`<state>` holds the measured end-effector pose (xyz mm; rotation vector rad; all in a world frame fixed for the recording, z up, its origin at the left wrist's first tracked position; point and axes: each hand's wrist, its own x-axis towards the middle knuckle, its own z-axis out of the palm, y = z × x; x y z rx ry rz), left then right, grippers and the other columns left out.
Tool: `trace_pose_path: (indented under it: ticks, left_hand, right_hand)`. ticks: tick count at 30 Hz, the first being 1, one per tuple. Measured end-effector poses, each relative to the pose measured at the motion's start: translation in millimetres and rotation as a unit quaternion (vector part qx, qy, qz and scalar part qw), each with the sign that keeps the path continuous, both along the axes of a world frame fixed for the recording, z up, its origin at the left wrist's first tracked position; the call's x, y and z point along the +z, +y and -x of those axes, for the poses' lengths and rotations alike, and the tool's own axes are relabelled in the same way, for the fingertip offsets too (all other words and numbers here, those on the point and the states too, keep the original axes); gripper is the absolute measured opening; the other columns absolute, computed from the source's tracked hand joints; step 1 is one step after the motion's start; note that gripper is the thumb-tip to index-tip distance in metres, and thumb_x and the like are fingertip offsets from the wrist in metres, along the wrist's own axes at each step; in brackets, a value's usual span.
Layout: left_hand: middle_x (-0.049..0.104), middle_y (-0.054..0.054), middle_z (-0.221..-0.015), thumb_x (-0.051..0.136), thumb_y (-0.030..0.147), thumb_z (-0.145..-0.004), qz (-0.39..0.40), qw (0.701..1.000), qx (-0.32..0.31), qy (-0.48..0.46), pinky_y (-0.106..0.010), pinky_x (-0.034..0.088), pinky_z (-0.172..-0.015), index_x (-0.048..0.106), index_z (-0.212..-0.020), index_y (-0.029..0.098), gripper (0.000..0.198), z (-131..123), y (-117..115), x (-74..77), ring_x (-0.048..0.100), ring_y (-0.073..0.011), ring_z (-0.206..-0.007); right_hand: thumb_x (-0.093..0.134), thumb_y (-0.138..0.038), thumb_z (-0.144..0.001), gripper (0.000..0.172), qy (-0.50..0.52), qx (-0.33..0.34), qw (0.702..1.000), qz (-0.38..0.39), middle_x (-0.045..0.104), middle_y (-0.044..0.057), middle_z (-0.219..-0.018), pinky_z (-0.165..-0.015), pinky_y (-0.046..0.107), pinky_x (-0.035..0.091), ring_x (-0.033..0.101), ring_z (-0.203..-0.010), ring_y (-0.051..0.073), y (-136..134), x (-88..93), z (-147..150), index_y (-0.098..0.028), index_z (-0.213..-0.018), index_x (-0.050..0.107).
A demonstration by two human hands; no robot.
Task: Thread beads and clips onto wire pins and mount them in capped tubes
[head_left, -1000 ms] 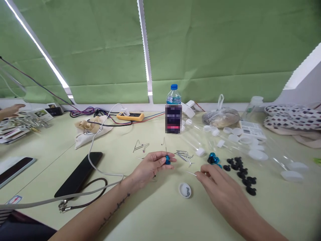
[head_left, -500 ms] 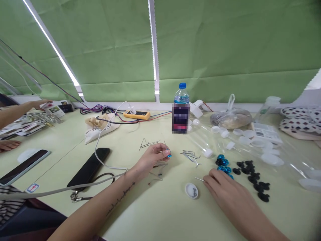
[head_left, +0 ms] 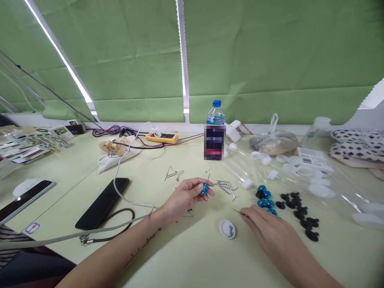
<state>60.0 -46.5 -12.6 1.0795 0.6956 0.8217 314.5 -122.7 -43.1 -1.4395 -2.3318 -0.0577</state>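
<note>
My left hand (head_left: 186,196) pinches a shiny blue bead (head_left: 205,189) with a thin metal pin (head_left: 208,179) sticking up from it, just above the pale green table (head_left: 192,256). My right hand (head_left: 267,228) rests on the table with fingers closed on a thin pin (head_left: 235,210) that points left. Next to it lie several blue beads (head_left: 264,197) and several black beads (head_left: 300,214). A heap of metal pins (head_left: 226,187) lies between the hands, and a small white cap (head_left: 227,229) with tiny parts sits in front.
A water bottle (head_left: 215,136) stands behind the pins. Clear plastic tubes and white caps (head_left: 297,170) lie at right, with a tied bag (head_left: 274,142). Bent wires (head_left: 174,174), a black phone (head_left: 103,202) with white cable, a cloth pouch (head_left: 115,152) and a yellow power strip (head_left: 162,138) are left.
My left hand lifted the blue bead with its pin and moved slightly right. The other person's hands at far left have left the view. My right hand barely moved.
</note>
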Motion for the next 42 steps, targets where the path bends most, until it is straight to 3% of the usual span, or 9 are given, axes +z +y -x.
trace_pose_path:
  ticks: [5,12,17,23,29,34,37,40,42]
  left_hand:
    - [0.068,-0.006,-0.088,0.072,0.038,-0.082,-0.003,1.0,0.013,0.002,-0.022,0.04,-0.065,0.069,-0.095,0.014,0.027,-2,-1,-4.6,0.052,-0.0085,-0.066]
    - [0.065,-0.004,-0.084,0.078,0.032,-0.076,-0.001,1.0,0.015,0.016,-0.022,0.044,-0.067,0.063,-0.085,0.014,0.025,-7,-6,-0.6,0.057,-0.0094,-0.07]
    - [0.063,-0.002,-0.089,0.08,0.028,-0.073,0.014,1.0,0.021,0.006,-0.031,0.05,-0.082,0.066,-0.085,0.014,0.024,-10,-12,2.9,0.067,-0.0169,-0.081]
    - [0.069,-0.004,-0.082,0.082,0.023,-0.071,0.061,0.997,0.028,-0.026,-0.017,0.049,-0.065,0.072,-0.089,0.012,0.024,-8,-15,-0.3,0.062,-0.0079,-0.066]
    - [0.07,-0.003,-0.078,0.082,0.017,-0.07,0.085,0.994,0.02,-0.061,-0.015,0.05,-0.062,0.072,-0.085,0.012,0.019,-11,-17,0.9,0.063,-0.0069,-0.063]
    - [0.071,-0.006,-0.084,0.079,0.022,-0.075,0.1,0.991,0.026,-0.089,-0.019,0.054,-0.071,0.07,-0.084,0.01,0.017,-14,-20,2.8,0.068,-0.0112,-0.07]
    - [0.071,-0.006,-0.081,0.081,0.021,-0.072,0.106,0.99,0.036,-0.092,-0.02,0.054,-0.07,0.069,-0.081,0.01,0.018,-16,-23,2.4,0.068,-0.0119,-0.069]
    - [0.072,-0.006,-0.078,0.084,0.019,-0.068,0.114,0.988,0.029,-0.097,-0.021,0.054,-0.07,0.07,-0.082,0.01,0.022,-19,-27,0.3,0.069,-0.0131,-0.069]
    - [0.072,-0.006,-0.078,0.086,0.017,-0.064,0.118,0.988,0.024,-0.099,-0.021,0.054,-0.07,0.07,-0.082,0.01,0.024,-21,-30,-1.0,0.069,-0.0136,-0.069]
  right_hand:
    - [0.039,-0.033,-0.1,0.024,0.088,-0.052,0.995,-0.017,0.071,0.001,-0.085,-0.057,0.028,0.051,0.069,-0.067,0.018,5,17.6,-6,-0.025,-0.093,0.061]
    - [0.035,-0.018,-0.101,0.038,-0.063,0.003,0.996,-0.068,0.063,0.004,-0.073,-0.059,0.031,0.047,0.063,-0.068,0.02,6,12.4,-4,-0.02,-0.077,0.065]
    - [0.031,-0.01,-0.097,0.037,-0.068,-0.049,0.993,-0.086,0.065,0.013,-0.091,-0.066,0.035,0.047,0.062,-0.082,0.025,6,21.1,-12,-0.015,-0.088,0.067]
    - [0.036,-0.027,-0.095,0.032,-0.039,-0.201,0.979,0.01,0.068,0.011,-0.091,-0.052,0.032,0.042,0.064,-0.07,0.025,27,35.8,-65,-0.017,-0.093,0.067]
    - [0.052,-0.029,-0.084,0.024,-0.001,-0.19,0.977,0.101,0.064,0.002,-0.067,-0.051,0.03,0.039,0.062,-0.064,0.023,36,31.8,-81,-0.023,-0.063,0.06]
    - [0.039,-0.041,-0.091,0.025,0.072,-0.229,0.969,0.056,0.066,0.007,-0.096,-0.061,0.036,0.046,0.064,-0.073,0.024,33,41.2,-69,-0.023,-0.082,0.055]
    - [0.045,-0.045,-0.09,0.023,0.253,-0.195,0.945,0.069,0.063,0.009,-0.118,-0.064,0.033,0.052,0.067,-0.081,0.021,28,49.5,-52,-0.024,-0.084,0.049]
    - [0.051,-0.044,-0.09,0.025,0.43,-0.079,0.88,0.185,0.067,0.008,-0.101,-0.059,0.029,0.051,0.065,-0.074,0.019,18,48.7,-28,-0.024,-0.077,0.046]
    - [0.051,-0.042,-0.092,0.022,0.399,-0.071,0.886,0.225,0.066,0.003,-0.084,-0.058,0.027,0.048,0.059,-0.07,0.017,10,43.5,-12,-0.023,-0.081,0.053]
